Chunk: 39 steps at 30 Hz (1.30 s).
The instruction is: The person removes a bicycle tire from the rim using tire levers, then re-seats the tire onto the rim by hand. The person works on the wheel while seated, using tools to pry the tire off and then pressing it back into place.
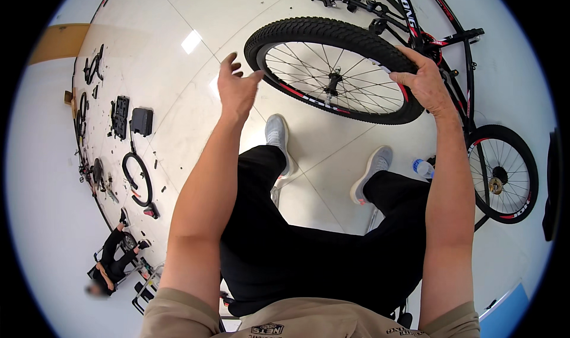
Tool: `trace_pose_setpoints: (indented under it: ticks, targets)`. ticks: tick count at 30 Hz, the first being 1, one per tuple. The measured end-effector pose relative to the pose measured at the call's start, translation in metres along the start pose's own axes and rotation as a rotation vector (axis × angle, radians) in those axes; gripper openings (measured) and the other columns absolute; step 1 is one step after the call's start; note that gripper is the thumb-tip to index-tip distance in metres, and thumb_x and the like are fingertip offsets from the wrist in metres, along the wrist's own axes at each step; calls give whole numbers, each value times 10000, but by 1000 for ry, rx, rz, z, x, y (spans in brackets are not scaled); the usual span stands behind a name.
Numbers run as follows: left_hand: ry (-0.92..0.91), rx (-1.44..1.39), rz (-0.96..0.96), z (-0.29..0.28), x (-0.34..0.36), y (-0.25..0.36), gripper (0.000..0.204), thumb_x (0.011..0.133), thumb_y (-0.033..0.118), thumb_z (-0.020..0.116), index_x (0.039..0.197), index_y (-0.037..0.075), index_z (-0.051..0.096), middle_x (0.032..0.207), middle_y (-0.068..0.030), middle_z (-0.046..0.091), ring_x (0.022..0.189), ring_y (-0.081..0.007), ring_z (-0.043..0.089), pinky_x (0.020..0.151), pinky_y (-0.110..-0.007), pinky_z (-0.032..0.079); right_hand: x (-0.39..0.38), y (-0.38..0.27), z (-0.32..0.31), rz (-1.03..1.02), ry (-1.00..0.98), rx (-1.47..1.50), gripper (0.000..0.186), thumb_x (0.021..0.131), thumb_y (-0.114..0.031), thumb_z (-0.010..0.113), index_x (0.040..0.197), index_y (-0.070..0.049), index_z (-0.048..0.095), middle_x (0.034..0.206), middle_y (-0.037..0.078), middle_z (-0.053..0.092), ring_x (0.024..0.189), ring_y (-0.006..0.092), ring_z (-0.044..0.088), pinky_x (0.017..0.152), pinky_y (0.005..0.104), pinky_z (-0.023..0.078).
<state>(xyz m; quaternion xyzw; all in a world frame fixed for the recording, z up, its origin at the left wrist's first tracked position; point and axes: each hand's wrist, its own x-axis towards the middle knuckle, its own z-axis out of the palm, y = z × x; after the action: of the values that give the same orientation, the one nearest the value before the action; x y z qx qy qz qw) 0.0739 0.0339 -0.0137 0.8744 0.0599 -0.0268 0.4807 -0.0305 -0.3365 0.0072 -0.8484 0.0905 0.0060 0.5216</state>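
A bicycle wheel (332,34) with a knobby black tyre, thin spokes and a black hub is held up, tilted, in front of my legs. My right hand (424,81) grips its right side, thumb over the rim and fingers round the outside of the tyre. Beside the wheel's left edge, my left hand (238,87) has its fingers spread and curved, with nothing in it; a small gap seems to separate it from the tyre. Behind the wheel lies a black and red bicycle frame (409,17).
A rear wheel (503,174) with a cassette stands at the right. A water bottle (423,169) is near my right shoe. At left on the tiled floor are a black toolbox (142,121), an opened tool case (120,117), a loose tyre (137,179) and a seated person (110,267).
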Motion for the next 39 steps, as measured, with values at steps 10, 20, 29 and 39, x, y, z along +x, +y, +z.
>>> trace_pose_setpoints:
  ticks: [10, 20, 29, 39]
  targets:
    - [-127, 534, 1004, 45, 29, 47, 743, 728, 203, 919, 1388, 153, 582, 1202, -111, 687, 1110, -325, 654, 989, -443, 501, -1, -3, -7, -69, -76, -123, 602, 739, -100, 833, 1312, -13, 670, 1069, 151, 746, 924, 229, 689, 883, 319, 513]
    - [-246, 544, 840, 38, 38, 52, 458, 827, 202, 867, 1208, 92, 638, 1043, -89, 736, 939, -266, 710, 851, -370, 566, 7, 9, -31, 189, 430, 633, 524, 993, -383, 660, 1325, 18, 607, 1203, 132, 701, 1114, 254, 648, 1022, 375, 462]
    - [-242, 478, 748, 32, 38, 45, 455, 811, 201, 879, 1173, 78, 634, 985, -105, 730, 904, -268, 705, 832, -364, 559, 9, 41, -49, 286, 707, 937, 294, 1045, -238, 589, 1197, 10, 627, 1094, 150, 729, 1031, 244, 701, 931, 379, 541]
    - [-286, 525, 657, 19, 38, 41, 489, 786, 253, 877, 1175, 84, 634, 1011, -109, 731, 948, -319, 714, 843, -406, 574, -5, -4, 42, -276, 250, -298, 692, 766, -451, 881, 1294, -54, 676, 1264, 136, 679, 1159, 327, 638, 1007, 424, 511]
